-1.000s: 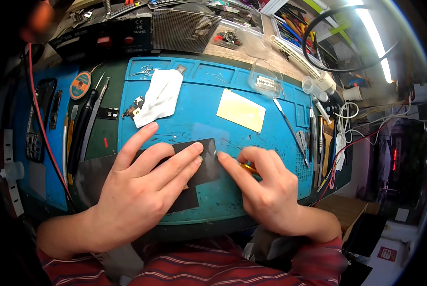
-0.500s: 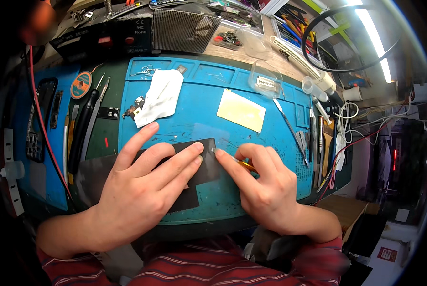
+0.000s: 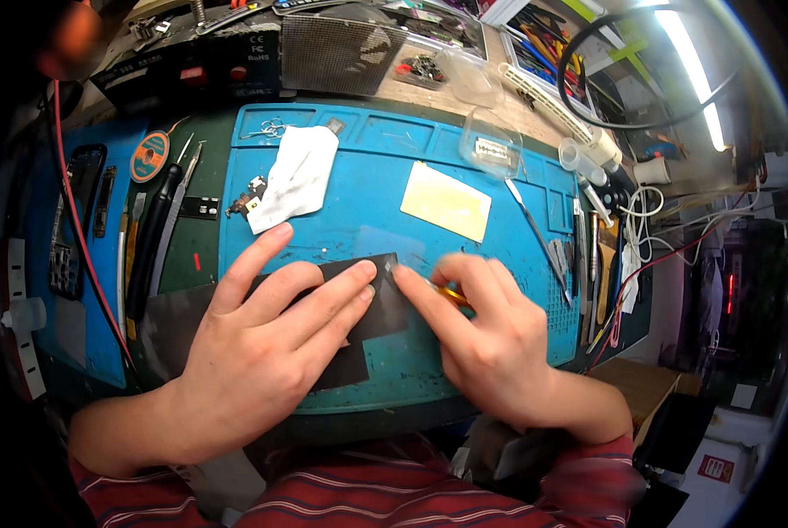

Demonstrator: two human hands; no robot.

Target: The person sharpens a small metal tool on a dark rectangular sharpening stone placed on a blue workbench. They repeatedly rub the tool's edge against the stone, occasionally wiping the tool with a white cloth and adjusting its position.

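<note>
Pressing a dark sheet [image 3: 382, 308] down on the blue mat [image 3: 517, 251] with a loose, spread-out left grip [image 3: 266, 339], and pinching some slim gold-coloured tool [image 3: 454, 297] in the right grip [image 3: 497, 339] by the sheet's corner

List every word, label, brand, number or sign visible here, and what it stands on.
Black device at the back: pale lettering and symbols, not transcribed here.
Spool with orange label: printing too small to read.
Red-and-white label, lower right: too small to read.
Dark sheet under the left hand: no readable text.
</note>
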